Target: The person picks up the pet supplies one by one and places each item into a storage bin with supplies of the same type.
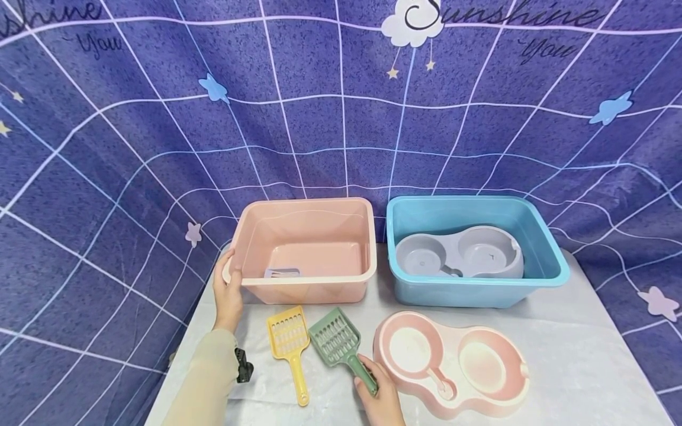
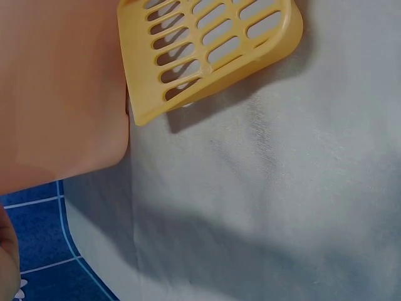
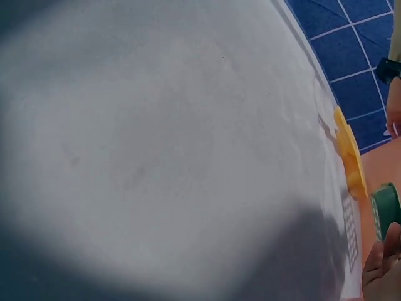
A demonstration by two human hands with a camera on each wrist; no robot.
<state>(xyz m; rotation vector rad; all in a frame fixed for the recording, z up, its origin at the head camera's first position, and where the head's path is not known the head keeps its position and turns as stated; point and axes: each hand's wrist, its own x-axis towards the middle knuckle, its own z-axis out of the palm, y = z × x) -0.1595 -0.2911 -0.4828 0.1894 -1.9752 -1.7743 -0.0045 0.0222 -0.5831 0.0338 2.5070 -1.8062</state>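
My left hand point(image 1: 228, 299) grips the left rim of a pink plastic litter box point(image 1: 309, 290), with the fingers over its edge. A small lavender slotted piece point(image 1: 270, 273) shows inside that box, its lower part hidden by the front wall. My right hand point(image 1: 382, 395) holds the handle of a green slotted litter scoop point(image 1: 349, 355), whose head points toward the pink box. Just left of it lies a yellow litter scoop point(image 1: 295, 367), also large in the left wrist view. At the right wrist view's edge, the green scoop point(image 3: 386, 210) shows above the right fingers.
A blue litter box point(image 1: 453, 293) stands at the back right with a grey double pet bowl point(image 1: 452, 248) inside. A pink double pet bowl point(image 1: 450, 349) sits close to my right hand. Blue-purple gridded cloth point(image 1: 298, 130) hangs behind the grey-white table point(image 1: 581, 367).
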